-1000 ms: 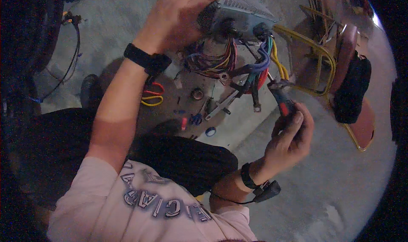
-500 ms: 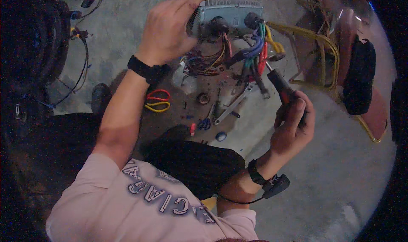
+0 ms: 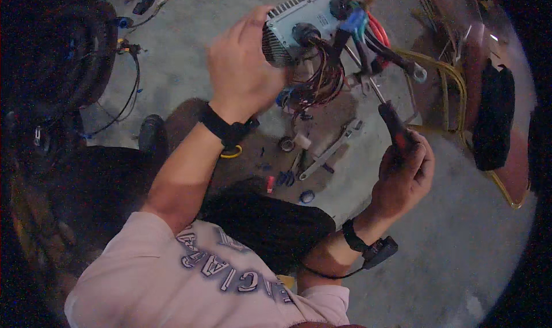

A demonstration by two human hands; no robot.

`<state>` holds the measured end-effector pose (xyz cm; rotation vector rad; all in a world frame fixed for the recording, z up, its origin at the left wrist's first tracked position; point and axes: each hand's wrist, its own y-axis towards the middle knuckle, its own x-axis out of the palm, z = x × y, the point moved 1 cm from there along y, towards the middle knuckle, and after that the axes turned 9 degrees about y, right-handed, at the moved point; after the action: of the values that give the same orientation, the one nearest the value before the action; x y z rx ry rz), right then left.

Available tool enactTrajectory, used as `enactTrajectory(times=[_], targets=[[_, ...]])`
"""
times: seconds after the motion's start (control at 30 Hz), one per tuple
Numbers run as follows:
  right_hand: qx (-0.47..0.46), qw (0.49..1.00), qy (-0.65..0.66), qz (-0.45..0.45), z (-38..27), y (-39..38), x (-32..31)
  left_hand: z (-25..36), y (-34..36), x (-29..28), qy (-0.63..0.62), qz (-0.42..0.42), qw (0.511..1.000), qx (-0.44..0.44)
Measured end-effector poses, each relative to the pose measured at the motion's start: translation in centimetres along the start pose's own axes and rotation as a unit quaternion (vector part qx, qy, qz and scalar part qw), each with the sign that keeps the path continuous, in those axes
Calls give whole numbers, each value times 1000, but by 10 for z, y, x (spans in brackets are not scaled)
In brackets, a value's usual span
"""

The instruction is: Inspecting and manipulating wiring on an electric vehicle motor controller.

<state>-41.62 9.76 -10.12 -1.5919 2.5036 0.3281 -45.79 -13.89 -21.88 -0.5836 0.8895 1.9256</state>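
– Screwdriver with black-and-red handle and thin steel shaft (image 3: 397,126): in which hand do we have it?

– We have it in our right hand (image 3: 402,167). Thumb and fingers are wrapped closely on the handle. The shaft points upward and to the left, among the cables near the lower right corner of a pale grey metal box with ribbed fins (image 3: 313,18). Whether the tip touches something, we cannot tell.

– And how do we carry the box?

– Our left hand (image 3: 247,69) holds it raised above the grey concrete floor (image 3: 460,259). The fingers are bent around its left edge, so this grip is closed on it. The thumb we do not see clearly.

– What comes out from the box?

– A bundle of thin dark brown wires (image 3: 329,72), nearer to its left edge, and nearer to the right edge thick red, blue, green and black cables (image 3: 376,31). One black cable ends in a silver ring lug (image 3: 420,72).

– Below, what do we see?

– Along the right edge of a brown patch (image 3: 247,170) on the floor lies a long flat silver tool (image 3: 328,154). Near it is a small dark roll of tape (image 3: 282,146).
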Motion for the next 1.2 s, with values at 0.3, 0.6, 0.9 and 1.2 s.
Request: enactTrajectory(times=[0.3, 0.6, 0.9, 1.2], targets=[[-20, 1000, -3, -1, 0, 2, -3, 10, -11, -1, -5, 29, 999, -36], [-27, 998, -46, 14, -3, 4, -21, 0, -15, 19, -65, -3, 997, -32], [-48, 998, -45, 2, 12, 15, -55, -12, -12, 17, -102, -60, 991, 67], [-51, 996, -63, 27, 26, 1, -58, -27, -2, -5, -256, -224, 940, -11]])
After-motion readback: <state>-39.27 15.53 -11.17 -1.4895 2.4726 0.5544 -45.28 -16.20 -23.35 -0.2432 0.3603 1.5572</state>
